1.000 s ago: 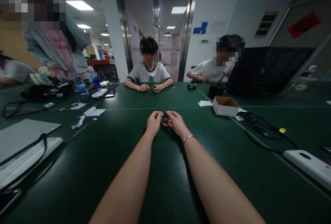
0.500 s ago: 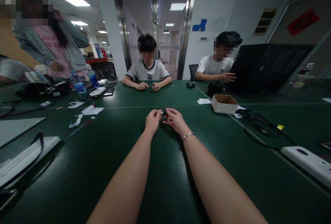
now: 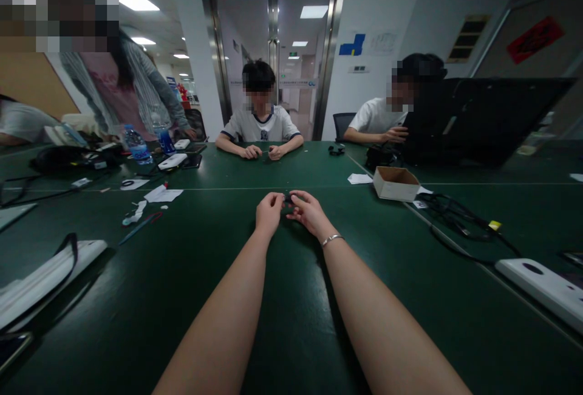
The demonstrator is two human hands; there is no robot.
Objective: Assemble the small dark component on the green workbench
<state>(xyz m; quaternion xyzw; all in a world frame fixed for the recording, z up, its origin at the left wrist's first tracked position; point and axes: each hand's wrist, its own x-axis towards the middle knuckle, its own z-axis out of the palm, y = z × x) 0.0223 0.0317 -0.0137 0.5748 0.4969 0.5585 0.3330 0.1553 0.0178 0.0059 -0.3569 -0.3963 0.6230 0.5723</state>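
Observation:
Both my arms reach out over a dark green table (image 3: 291, 322). My left hand (image 3: 269, 213) and my right hand (image 3: 307, 211) meet near the table's middle, fingers pinched together on a small dark object (image 3: 288, 199) held between them. I cannot make out what the object is. A thin bracelet sits on my right wrist.
An open cardboard box (image 3: 395, 183) and black cables (image 3: 460, 220) lie to the right, with a white device (image 3: 542, 288) nearer. Papers, water bottles (image 3: 136, 146) and white devices sit at the left. Two people sit across the table; another stands at the far left. A black laptop (image 3: 478, 118) stands at the right.
My hands stay pinched on the small object with only slight finger movement. The standing person at the left has leaned toward the table. The view has shifted slightly.

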